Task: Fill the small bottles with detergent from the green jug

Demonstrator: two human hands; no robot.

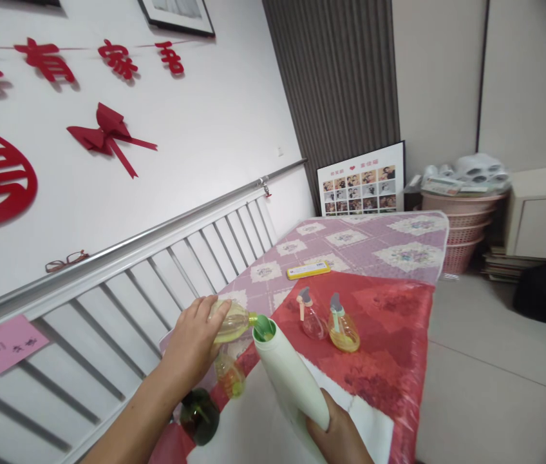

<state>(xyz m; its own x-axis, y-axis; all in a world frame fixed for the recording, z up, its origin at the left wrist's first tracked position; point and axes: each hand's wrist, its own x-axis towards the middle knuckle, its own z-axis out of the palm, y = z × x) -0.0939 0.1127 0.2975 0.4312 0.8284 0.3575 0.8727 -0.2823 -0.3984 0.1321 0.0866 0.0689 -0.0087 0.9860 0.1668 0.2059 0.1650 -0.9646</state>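
Note:
My left hand [199, 325] is wrapped round a clear bottle with pale yellow liquid [234, 322], tipped on its side. Its neck lies at the mouth of a pale green bottle [290, 374], green inside and leaning toward the left. My right hand [338, 428] grips that bottle near its lower end. Below the left hand are a clear bottle with some yellow liquid [229, 375] and a dark green bottle [200, 415]. Two spray bottles stand farther off, one clear with a pink trigger [312, 322], the other with yellow liquid [344, 335].
A red cloth [379, 316] and a purple patterned cover [355, 241] lie over the table, with a white towel [369, 412] in front. A yellow flat box [308, 270] rests beyond the spray bottles. White railings [176, 283] run along the left; stacked pink baskets [466, 225] stand behind right.

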